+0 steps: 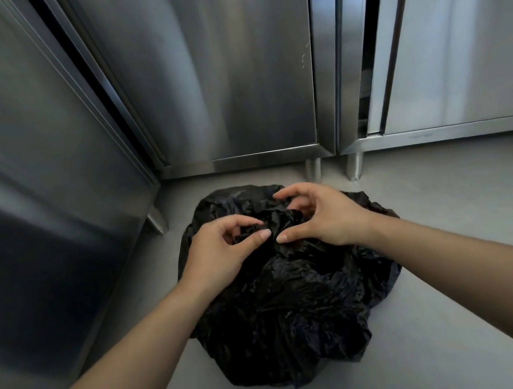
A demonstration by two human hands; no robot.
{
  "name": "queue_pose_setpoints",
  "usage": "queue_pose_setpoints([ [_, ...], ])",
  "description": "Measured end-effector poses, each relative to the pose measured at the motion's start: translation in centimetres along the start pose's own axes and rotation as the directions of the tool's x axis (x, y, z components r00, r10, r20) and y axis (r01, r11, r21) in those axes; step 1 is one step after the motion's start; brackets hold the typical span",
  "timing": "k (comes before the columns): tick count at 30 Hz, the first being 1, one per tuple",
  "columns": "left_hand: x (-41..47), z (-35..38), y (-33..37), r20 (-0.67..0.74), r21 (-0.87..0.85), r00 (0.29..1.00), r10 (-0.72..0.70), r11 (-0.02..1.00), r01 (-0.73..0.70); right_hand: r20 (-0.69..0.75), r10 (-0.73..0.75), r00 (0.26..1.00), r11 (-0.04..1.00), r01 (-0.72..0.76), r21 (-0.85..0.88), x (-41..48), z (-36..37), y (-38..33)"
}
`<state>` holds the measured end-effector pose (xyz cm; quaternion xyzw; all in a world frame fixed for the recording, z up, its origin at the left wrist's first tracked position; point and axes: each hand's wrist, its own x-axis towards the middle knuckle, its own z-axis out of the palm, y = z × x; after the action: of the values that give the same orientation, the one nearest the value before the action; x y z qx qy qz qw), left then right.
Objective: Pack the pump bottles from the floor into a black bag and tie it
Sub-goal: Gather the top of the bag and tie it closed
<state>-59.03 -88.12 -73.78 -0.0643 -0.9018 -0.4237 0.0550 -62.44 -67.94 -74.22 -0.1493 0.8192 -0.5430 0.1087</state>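
Note:
A crumpled black bag (288,311) lies bulging on the grey floor in front of me. Its gathered top sits at the far side, between my hands. My left hand (220,251) pinches a fold of the black plastic with thumb and fingers. My right hand (319,214) curls over the bunched plastic from the right, its thumb and fingertips on it. No pump bottles are visible; whatever is in the bag is hidden by the plastic.
Stainless steel cabinets (229,80) stand close behind and to the left (28,198), on short metal legs (313,169). A dark gap runs between the cabinet doors at the right (374,72). Grey floor (455,212) stretches to the right of the bag.

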Motion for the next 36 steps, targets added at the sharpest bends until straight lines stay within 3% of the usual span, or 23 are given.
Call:
queue_pose_setpoints([
  [5,-2.0,-0.5,-0.5,0.078,-0.096,0.997,-0.013,0.995,0.021,-0.154,-0.063,0.986,0.997,0.07,0.041,0.2,0.8,0.2],
  [8,-2.7,-1.0,-0.7,0.15,0.02,0.988,0.043,0.999,-0.046,-0.264,-0.075,0.962,0.99,0.103,0.095,0.6,0.7,-0.2],
  [11,-2.5,-1.2,0.0,0.24,-0.021,0.971,0.016,1.0,-0.011,-0.328,-0.06,0.943,0.991,0.096,0.097,1.0,0.5,-0.8],
  [16,-2.3,0.3,0.8,0.157,-0.051,0.985,0.073,0.997,-0.065,-0.343,-0.04,0.938,0.994,0.072,0.081,0.2,0.5,-1.1],
  [20,-1.9,1.2,0.4,0.041,-0.13,0.997,0.067,0.99,-0.061,-0.295,0.012,0.955,0.985,0.039,0.166,-0.2,0.1,-0.8],
  [25,-1.0,1.7,-0.1,-0.014,-0.208,1.0,-0.024,0.978,0.02,-0.073,0.026,0.997,0.955,-0.004,0.297,-1.1,-1.1,-0.9],
  [32,-1.1,2.5,0.0,-0.074,-0.179,0.996,-0.047,0.983,0.033,0.166,-0.014,0.986,1.0,0.018,-0.023,-2.7,-1.2,-1.3],
  [36,-1.3,2.6,0.2,-0.104,-0.171,0.993,-0.05,0.985,0.032,0.149,-0.111,0.983,0.964,0.143,-0.223,-2.4,-0.1,-0.7],
])
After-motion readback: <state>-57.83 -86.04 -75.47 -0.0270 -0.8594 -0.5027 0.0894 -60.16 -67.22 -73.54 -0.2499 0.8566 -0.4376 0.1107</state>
